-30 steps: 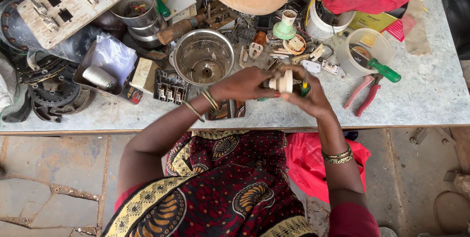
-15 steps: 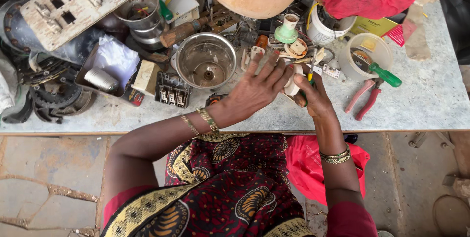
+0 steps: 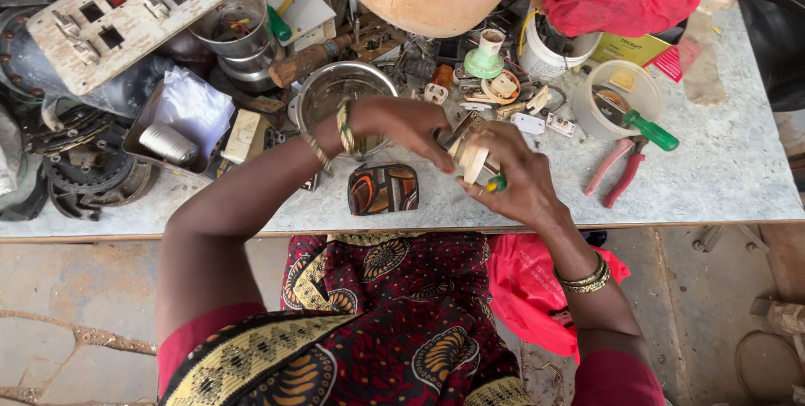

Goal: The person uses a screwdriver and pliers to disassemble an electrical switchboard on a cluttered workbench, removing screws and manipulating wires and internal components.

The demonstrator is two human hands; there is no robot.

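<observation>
Your left hand (image 3: pixel 411 125) and right hand (image 3: pixel 516 184) both pinch a small cream plastic fitting (image 3: pixel 471 153) above the bench (image 3: pixel 721 163); a green-tipped tool (image 3: pixel 496 183), probably a screwdriver, sits in your right grip. It looks light, rigid, brittle: hold its edges.

One head-worn camera looks steeply down from above the person's lap — near, over the cluttered table (image 3: pixel 721 179), whose far edge lies toward twelve o'clock.
</observation>
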